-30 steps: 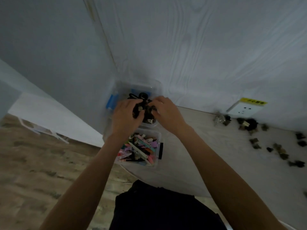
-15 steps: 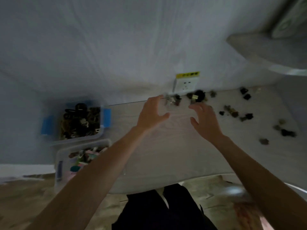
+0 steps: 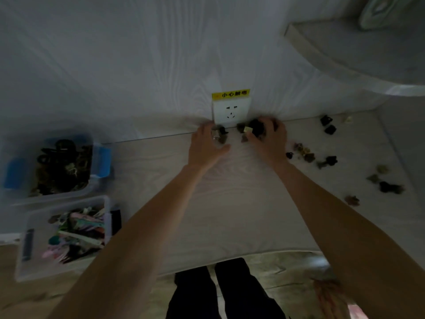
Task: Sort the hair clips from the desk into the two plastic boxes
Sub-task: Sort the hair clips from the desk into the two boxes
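Note:
On the pale desk [image 3: 230, 192], my left hand [image 3: 203, 147] curls around small clear and dark hair clips [image 3: 218, 135] just below the wall socket. My right hand [image 3: 270, 140] closes over a clump of black claw clips [image 3: 256, 127] beside it. More dark clips lie scattered to the right [image 3: 303, 154], [image 3: 327, 124], [image 3: 388, 187]. At the far left stands a clear box with blue latches [image 3: 104, 162] full of dark claw clips. In front of it a second clear box [image 3: 41, 275] holds colourful flat clips.
A white wall socket with a yellow label [image 3: 231, 109] sits on the back wall right behind both hands. A pale shelf [image 3: 345, 54] juts out at the upper right. My dark trousers [image 3: 225, 293] show below the desk's front edge.
Both hands left the dark-clip box at the left, crossed the desk with fingers spread, and now rest curled on the clips under the socket. The view swung to the right.

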